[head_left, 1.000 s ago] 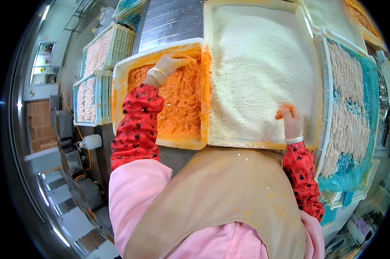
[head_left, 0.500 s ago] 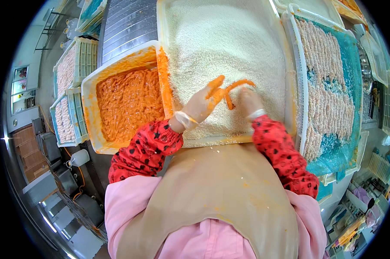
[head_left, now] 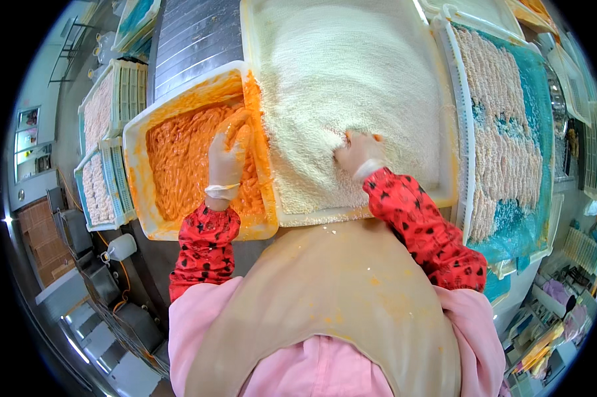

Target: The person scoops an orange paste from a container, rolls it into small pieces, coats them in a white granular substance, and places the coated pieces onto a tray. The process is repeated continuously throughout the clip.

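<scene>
My left hand (head_left: 227, 159), in a pale glove smeared orange at the fingers, reaches over a white tub (head_left: 135, 159) of wet, orange-coated strips (head_left: 179, 159). Its fingers are loosely bent and apart, at the strips by the tub's right wall; nothing shows clearly in them. In the large tray (head_left: 447, 112) of white crumbs (head_left: 325, 73), my right hand (head_left: 361, 153) is closed, fingers curled down into the crumbs. Small orange patches show beside its knuckles. Whatever its fingers hold is hidden.
On the right stands a white crate (head_left: 462, 126) lined with blue-green sheeting (head_left: 536, 99), holding rows of crumb-coated strips (head_left: 493, 73). Similar stacked crates (head_left: 127, 92) stand at the left. A ridged metal surface (head_left: 196, 40) lies behind the orange tub.
My left hand has moved left from the crumbs to the orange tub. My right hand has shifted slightly left and curled into the crumbs. The orange strips between my hands are no longer visible.
</scene>
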The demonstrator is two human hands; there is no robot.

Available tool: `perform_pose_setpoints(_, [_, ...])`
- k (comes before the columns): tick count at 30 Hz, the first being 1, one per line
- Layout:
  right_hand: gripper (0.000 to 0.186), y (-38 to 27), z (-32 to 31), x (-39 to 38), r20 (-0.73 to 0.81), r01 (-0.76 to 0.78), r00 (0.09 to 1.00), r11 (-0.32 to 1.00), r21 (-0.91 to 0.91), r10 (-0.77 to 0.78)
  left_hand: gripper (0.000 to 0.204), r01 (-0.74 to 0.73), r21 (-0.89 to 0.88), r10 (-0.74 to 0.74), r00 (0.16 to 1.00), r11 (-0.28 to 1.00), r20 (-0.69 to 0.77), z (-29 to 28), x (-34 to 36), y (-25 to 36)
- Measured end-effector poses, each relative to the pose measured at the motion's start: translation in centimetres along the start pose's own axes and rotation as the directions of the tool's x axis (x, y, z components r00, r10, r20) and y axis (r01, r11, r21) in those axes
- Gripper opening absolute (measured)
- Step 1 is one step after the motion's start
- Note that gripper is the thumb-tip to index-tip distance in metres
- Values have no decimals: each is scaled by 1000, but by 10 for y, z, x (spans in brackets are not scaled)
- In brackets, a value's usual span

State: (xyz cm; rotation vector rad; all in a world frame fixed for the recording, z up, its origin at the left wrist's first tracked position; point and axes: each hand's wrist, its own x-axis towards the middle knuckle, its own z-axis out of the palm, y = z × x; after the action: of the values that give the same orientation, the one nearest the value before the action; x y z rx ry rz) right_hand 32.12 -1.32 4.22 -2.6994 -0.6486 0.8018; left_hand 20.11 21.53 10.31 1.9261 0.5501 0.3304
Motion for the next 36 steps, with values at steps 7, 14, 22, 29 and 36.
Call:
perform_pose_setpoints(7, [46,69,-69,-31,199,-220,975,-378,899,-95,41,-284,714,401,916,640,5,-20,14,-62])
perform_pose_setpoints(14, [33,251,-206,-98,-156,230,962,-354,907,225,43,117,767,-169,986,631,-12,-24,-7,-108])
perform_pose_setpoints(22, [49,411,-291,16,-192,-10,562,239,971,804,35,282,715,-243,957,640,-160,3,8,-74])
perform_pose_setpoints(29, [76,413,-292,153,-462,-114,728,754,647,506,27,396,726,-293,916,562,-273,-51,22,-134])
perform_pose_setpoints(36, [50,464,-264,121,-445,234,795,469,851,411,23,648,476,-595,753,595,-281,-77,30,-188])
